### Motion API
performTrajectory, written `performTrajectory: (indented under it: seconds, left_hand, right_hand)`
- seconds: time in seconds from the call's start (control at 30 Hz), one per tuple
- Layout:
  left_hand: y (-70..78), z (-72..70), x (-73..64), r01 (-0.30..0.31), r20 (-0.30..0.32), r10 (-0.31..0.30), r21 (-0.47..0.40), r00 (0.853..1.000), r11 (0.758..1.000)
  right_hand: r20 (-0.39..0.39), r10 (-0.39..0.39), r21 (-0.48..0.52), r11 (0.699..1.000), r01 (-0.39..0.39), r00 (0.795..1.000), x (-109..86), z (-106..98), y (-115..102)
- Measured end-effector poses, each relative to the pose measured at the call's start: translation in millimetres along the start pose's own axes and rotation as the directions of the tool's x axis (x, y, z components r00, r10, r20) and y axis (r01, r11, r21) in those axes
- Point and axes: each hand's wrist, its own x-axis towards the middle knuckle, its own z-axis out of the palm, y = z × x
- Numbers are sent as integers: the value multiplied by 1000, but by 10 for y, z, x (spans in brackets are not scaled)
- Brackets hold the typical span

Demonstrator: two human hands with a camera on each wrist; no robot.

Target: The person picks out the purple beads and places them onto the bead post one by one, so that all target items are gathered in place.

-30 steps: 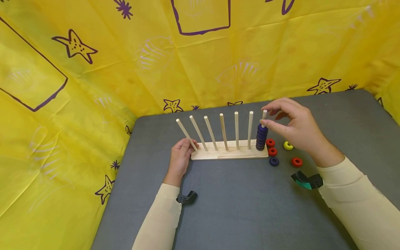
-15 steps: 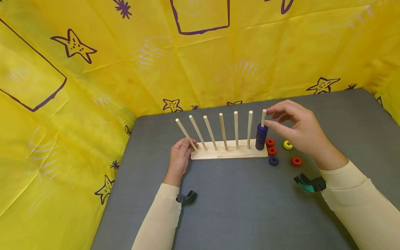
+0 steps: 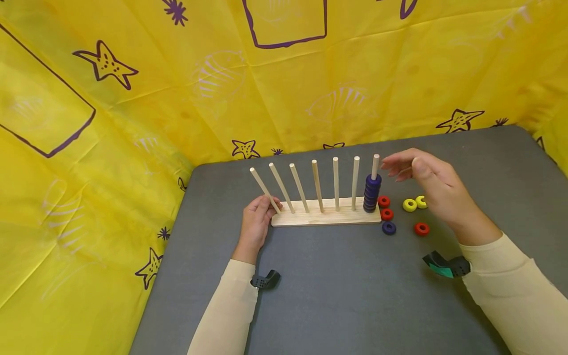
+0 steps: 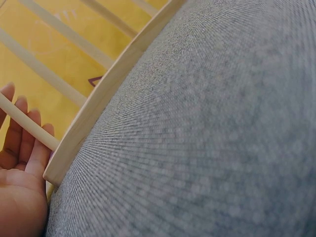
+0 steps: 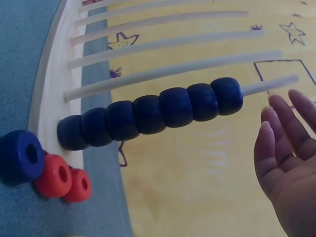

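Note:
A pale wooden peg rack with a row of upright pegs stands on the grey table. My left hand holds its left end, thumb and fingers around the foot of the leftmost peg. On the rightmost peg sits a stack of dark blue rings, its top ring below the bare peg tip. My right hand is just right of that tip, fingers extended and apart from the peg, holding nothing.
By the rack's right end lie two red rings and a loose blue ring. Farther right are two yellow rings and another red ring. A yellow printed cloth hangs behind the table.
My right hand has drawn away to the right from the rightmost peg, and its thumb has spread back. A second yellow ring now shows beside the first. The left hand stays put.

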Motion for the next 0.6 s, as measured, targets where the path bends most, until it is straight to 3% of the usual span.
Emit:
performTrajectory:
  seconds: [0.37,0.6]
  left_hand:
    - [9,6,3,8,-10,-8,-7,1000,1000]
    - [1,1,0,4,-5,-4,1,1000,1000]
  right_hand:
    - [68,-3,144,989,-7,998,-143,-103,179]
    - [59,80,117,989,-87,995,-262,-107,227]
